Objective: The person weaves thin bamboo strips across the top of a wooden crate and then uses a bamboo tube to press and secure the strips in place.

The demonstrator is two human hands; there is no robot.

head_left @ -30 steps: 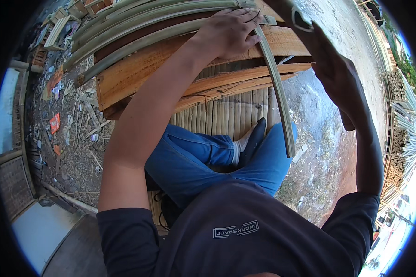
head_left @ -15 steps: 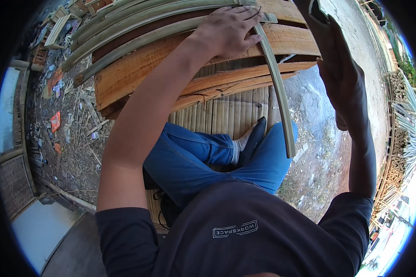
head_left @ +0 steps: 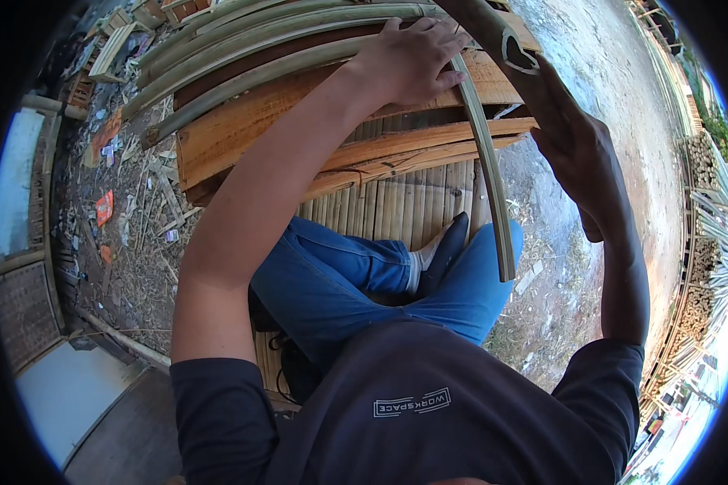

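My left hand point(head_left: 408, 63) lies over the far end of a narrow, pale bamboo strip point(head_left: 487, 158), where it crosses other slats. Its fingers are bent and the thumb rests beside the strip; a thin dark sliver, perhaps a nail, shows at the fingertips. The strip's near end reaches over my right knee. In my right hand point(head_left: 578, 158) is a thick, dark bamboo club point(head_left: 481, 26), with a ragged hollow in its side. It is raised at a slant, its far end near my left fingertips. Several round-backed bamboo slats point(head_left: 259, 47) lie beneath and left of my left hand.
Orange-brown wooden boards point(head_left: 243, 129) are stacked under the slats. I sit cross-legged on a bamboo-slat platform point(head_left: 388, 198). Scraps and litter point(head_left: 105, 208) cover the ground at left. Stacked bamboo poles point(head_left: 700, 283) line the far right.
The bamboo club in my right hand has swung leftward toward my left fingertips, bringing its hollow into view. My left hand stays on the strip; the whole view has shifted slightly.
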